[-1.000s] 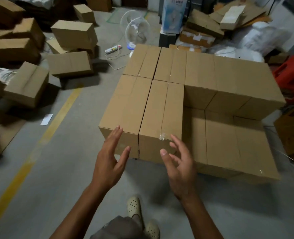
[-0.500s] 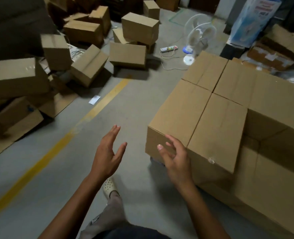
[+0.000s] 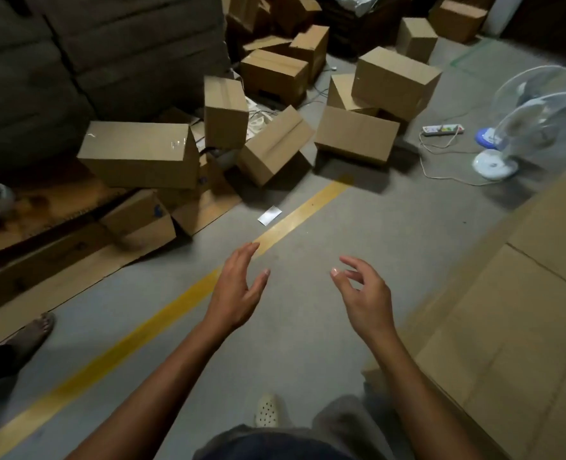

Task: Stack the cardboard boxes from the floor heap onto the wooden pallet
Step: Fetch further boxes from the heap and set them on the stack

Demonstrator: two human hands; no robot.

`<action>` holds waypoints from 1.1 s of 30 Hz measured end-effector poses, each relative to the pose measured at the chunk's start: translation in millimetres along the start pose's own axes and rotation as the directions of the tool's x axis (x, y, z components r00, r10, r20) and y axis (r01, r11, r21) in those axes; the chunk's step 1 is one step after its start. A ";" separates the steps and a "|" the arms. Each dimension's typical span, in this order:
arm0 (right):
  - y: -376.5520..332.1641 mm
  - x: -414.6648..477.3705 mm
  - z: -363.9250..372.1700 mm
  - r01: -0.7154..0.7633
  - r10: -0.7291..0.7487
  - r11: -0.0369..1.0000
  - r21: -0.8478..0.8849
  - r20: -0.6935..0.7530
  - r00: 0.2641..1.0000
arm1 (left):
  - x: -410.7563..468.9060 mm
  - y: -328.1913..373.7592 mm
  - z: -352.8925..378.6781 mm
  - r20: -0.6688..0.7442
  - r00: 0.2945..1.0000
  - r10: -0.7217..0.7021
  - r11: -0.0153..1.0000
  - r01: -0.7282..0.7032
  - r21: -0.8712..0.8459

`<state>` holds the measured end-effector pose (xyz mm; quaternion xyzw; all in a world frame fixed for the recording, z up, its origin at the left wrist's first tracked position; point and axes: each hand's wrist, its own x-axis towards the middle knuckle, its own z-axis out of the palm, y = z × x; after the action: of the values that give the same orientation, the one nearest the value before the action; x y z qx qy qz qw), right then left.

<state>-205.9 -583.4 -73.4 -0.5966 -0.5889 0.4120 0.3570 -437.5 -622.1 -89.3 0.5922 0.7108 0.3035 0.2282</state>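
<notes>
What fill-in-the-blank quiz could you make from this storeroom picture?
The left hand and the right hand hold ____.
The painted stripe is coloured ____.
The stacked boxes lie to the ____ of both hands.
Missing words: nothing; yellow; right.

The tumbled boxes (image 3: 275, 151) at the far side and the stacked boxes (image 3: 514, 327) at the near right are plain brown cardboard, matt and smooth, with clear tape that catches a shine on the long box (image 3: 138, 154) at the left. The floor (image 3: 358, 234) is dull grey concrete, faintly grainy, crossed by a yellow painted line (image 3: 175, 305) with a slight sheen. The fan (image 3: 494, 164) and power strip (image 3: 442, 129) at the far right look like smooth plastic.
</notes>
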 end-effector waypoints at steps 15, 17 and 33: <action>-16.5 366.9 76.0 -0.056 0.055 0.998 0.007 0.104 0.993 | 351.5 -42.0 11.0 -0.097 0.990 -0.106 0.994 0.109 0.030; -26.5 418.5 79.3 -0.086 0.082 0.996 0.032 0.120 0.989 | 401.0 -37.1 8.6 -0.097 0.985 -0.140 0.989 0.143 0.024; -24.4 764.3 205.3 -0.653 0.617 0.674 0.346 0.221 0.755 | 769.7 -129.3 7.2 0.023 0.958 -0.286 0.954 0.286 -0.092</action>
<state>-428.6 167.6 -188.8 -0.6589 -0.2616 0.6472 0.2804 -673.4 118.7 -158.1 0.4731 0.7727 0.2976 0.3009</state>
